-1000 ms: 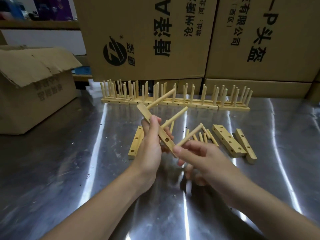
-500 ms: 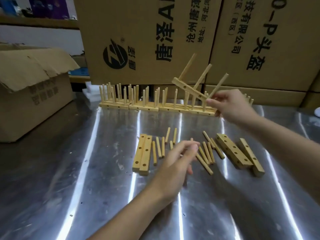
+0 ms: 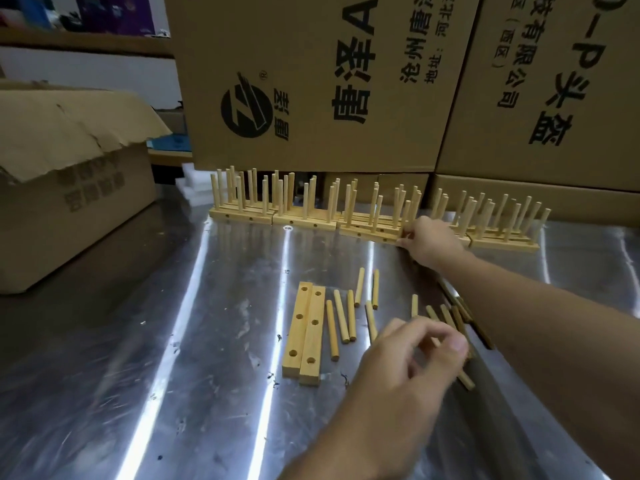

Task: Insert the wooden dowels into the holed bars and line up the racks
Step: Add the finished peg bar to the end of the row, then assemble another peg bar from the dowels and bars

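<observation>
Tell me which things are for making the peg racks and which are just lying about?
For the job: row of racks, two holed bars, loose dowels, right hand gripping one rack in the row, left hand over the dowels.
Just lying about: open cardboard box, printed boxes, white foam.

Wide bare stretch of table left of bars: open passage. Loose dowels clutter centre. Back walled off by racks, cartons stacked close behind. Open box blocks far left edge.
</observation>
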A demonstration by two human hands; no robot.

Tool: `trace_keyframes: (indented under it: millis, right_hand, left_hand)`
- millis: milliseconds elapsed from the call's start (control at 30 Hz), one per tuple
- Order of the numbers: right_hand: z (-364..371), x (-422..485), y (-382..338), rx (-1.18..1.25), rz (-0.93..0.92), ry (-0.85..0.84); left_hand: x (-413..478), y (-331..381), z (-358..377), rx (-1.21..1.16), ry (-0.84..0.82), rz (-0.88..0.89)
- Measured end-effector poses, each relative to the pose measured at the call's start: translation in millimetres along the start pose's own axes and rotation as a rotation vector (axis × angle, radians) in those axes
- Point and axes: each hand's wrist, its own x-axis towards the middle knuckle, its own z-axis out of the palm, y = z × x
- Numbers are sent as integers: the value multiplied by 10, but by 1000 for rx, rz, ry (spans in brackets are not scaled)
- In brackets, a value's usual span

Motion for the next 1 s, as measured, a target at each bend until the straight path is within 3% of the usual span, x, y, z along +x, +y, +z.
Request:
trace_keyframes:
  millis: [433,567,733,867,1000]
  right_hand:
    - [80,57,-98,66,61,69]
    - [-28,8,-85,81,47,-5]
    - [-396,-333,-71,-31,-102,-138]
    - [-670,-976,-16,125,-158,-28]
    - [-848,-1737,244,201,-138,156]
  left_hand:
    - [-34,11,43,69,-28,62]
    - [-35,-44,40,101,-30,87]
    - [-16,-99,25,191,-24,135]
    - [-11,-70,8,301,52,205]
    - [43,-56,-306,617,252,331]
